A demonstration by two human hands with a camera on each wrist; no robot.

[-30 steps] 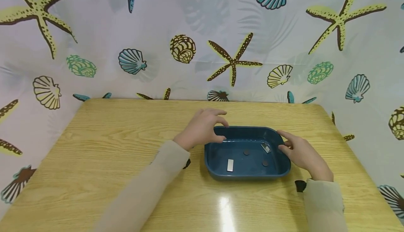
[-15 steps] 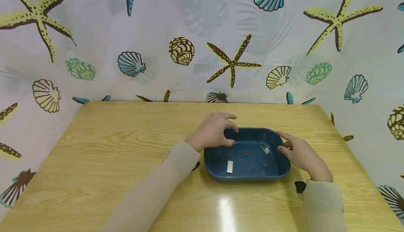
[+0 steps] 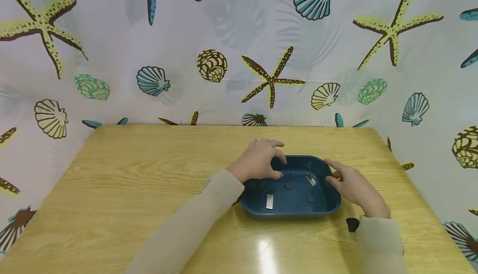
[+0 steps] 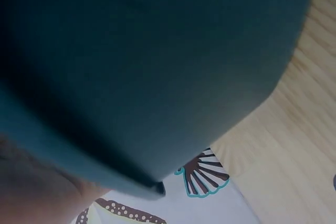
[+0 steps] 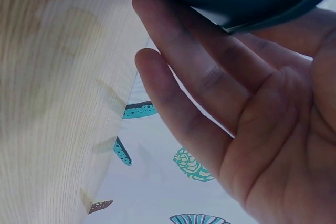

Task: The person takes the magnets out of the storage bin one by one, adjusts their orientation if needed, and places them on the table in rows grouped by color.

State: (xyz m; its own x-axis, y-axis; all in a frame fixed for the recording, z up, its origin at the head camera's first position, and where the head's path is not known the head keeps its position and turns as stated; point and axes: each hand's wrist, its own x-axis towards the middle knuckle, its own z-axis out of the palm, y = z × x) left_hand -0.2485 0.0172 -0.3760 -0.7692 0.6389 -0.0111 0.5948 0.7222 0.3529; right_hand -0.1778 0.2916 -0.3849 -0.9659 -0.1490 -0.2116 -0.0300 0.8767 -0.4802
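we see a blue tray (image 3: 291, 201) on the wood-grained table (image 3: 130, 174), right of centre, its long side running left to right. the person's right hand (image 3: 352, 185) is clamped on the tray's right end: the thumb lies on the inner side of the rim, and in the right wrist view we see the other fingers against the outside of the wall.

the left hand (image 3: 259, 160) hovers over the far left part of the tray, its thumb and fingers apart and bent in a loose curve, and we see nothing held between them. in the left wrist view the dark tray wall fills most of what we see, with only a blurred bit of that hand at the edge.

on the tray floor we count four small things. a pale flat rectangle (image 3: 269, 201) lies near the left side, a smaller silvery piece (image 3: 310, 179) lies at a slant towards the far right corner, and between them sit two dark discs, the farther disc (image 3: 288, 185) left of the nearer disc (image 3: 310, 198).

beside the right sleeve (image 3: 379, 241) we notice a small black piece (image 3: 352, 224). beyond the table hangs a white cloth (image 3: 179, 29) printed with starfish and shells.
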